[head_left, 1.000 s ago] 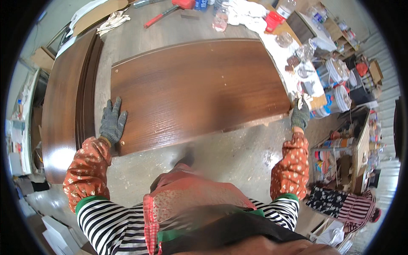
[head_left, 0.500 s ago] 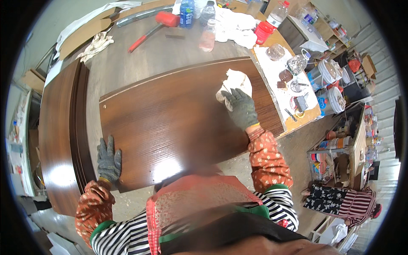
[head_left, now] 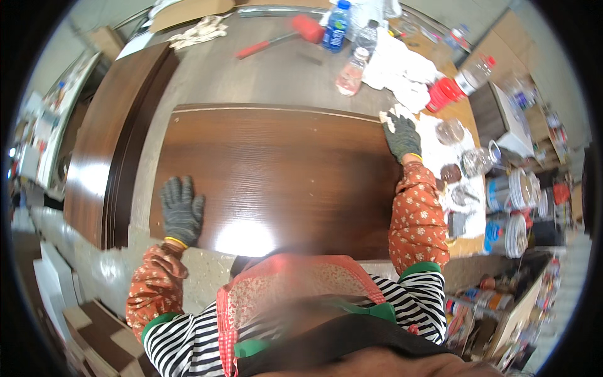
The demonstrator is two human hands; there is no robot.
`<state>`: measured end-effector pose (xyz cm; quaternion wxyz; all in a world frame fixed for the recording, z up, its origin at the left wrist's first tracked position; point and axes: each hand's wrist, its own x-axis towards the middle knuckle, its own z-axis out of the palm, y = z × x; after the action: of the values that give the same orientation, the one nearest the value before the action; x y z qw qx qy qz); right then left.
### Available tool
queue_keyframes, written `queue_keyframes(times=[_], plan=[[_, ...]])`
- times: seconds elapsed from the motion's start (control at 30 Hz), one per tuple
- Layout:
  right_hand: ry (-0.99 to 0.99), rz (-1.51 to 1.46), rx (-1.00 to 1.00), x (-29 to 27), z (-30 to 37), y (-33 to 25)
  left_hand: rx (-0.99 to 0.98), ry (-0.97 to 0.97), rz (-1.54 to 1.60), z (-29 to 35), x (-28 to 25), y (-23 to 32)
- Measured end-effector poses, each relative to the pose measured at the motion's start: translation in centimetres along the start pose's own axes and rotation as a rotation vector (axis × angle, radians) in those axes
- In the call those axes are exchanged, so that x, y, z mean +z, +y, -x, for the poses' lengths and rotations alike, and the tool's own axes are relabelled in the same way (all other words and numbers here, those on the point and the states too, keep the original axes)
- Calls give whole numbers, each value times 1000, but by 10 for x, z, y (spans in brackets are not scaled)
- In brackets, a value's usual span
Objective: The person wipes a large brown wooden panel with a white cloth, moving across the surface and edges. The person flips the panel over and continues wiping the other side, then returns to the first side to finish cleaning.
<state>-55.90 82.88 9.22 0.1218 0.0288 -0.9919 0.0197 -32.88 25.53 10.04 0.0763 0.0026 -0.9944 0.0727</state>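
Note:
A dark brown wood-grain panel lies flat on the grey worktable in front of me. My left hand, in a grey knit glove, rests on the panel's near left part with its fingers spread. At the far right corner of the panel is my right hand, in the same kind of glove, closed on a white cloth. Much of that cloth is hidden under the fingers. A bright patch of light shines on the near edge of the panel.
Stacked brown panels lie at the left. Toward the back are a red mallet, a blue-labelled bottle, a pinkish bottle and white rags. Jars, a red container and buckets stand at the right.
My right hand has moved with the cloth to the panel's far right corner. My left hand now lies farther in on the panel. The whole view has turned.

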Motion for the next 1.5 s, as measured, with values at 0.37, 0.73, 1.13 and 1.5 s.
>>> queue_keyframes(times=[0.37,0.73,1.13,1.5], plan=[[169,78,-131,-6,0,-1,-377,540,691,145,-36,192],[-9,112,-83,-42,55,4,-936,-15,2040,147,-25,218],[-258,240,126,-91,163,-16,-415,-5,1658,217,39,210],[-302,264,242,-104,282,-34,-148,-169,1218,201,61,133]])
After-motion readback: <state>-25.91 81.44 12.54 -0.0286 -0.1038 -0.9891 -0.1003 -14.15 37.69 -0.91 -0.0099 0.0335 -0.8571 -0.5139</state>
